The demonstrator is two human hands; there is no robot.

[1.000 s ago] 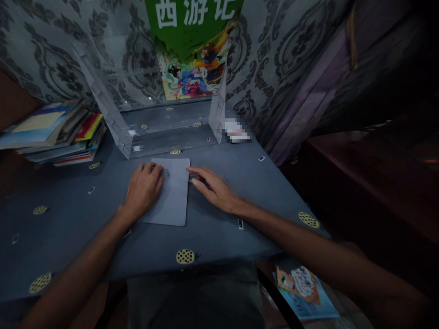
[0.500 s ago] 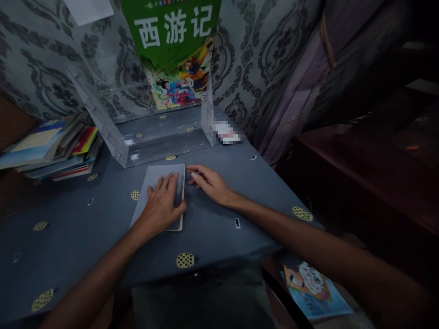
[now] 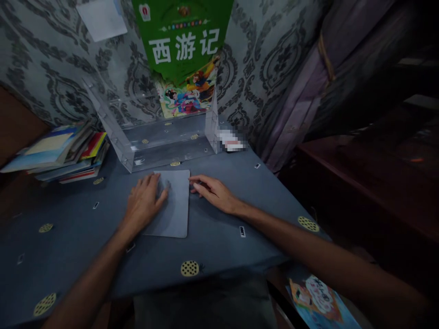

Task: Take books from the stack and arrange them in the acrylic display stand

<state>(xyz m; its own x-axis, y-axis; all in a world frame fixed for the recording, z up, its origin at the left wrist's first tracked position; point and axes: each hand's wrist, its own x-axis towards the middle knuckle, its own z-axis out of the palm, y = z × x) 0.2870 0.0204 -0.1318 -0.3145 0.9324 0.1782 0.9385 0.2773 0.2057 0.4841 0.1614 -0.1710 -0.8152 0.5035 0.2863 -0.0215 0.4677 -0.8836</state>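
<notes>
A thin, pale grey notebook (image 3: pixel 177 208) with rounded right corners lies flat and closed on the table. My left hand (image 3: pixel 142 197) rests over its left edge, fingers spread and pointing away from me, with the thumb over the cover. It grips nothing. Just off the notebook's upper right edge is my right hand (image 3: pixel 214 194), its fingers loosely bent and apart, the fingertips close to that edge. Whether they touch it I cannot tell. Behind the notebook stands a clear plastic rack (image 3: pixel 125 157).
The table has a dark blue pineapple-print cloth (image 3: pixel 222 249). A stack of books (image 3: pixel 65 153) sits at the left. Beyond the rack, a green book (image 3: pixel 188 50) stands against the patterned wall. A blurred white item (image 3: pixel 231 139) lies right of the rack. A colourful book (image 3: pixel 318 297) is low at the right.
My left hand has slid from the middle of the notebook's cover to its left edge, uncovering most of the cover. My right hand stays beside the right edge. The view has shifted slightly.
</notes>
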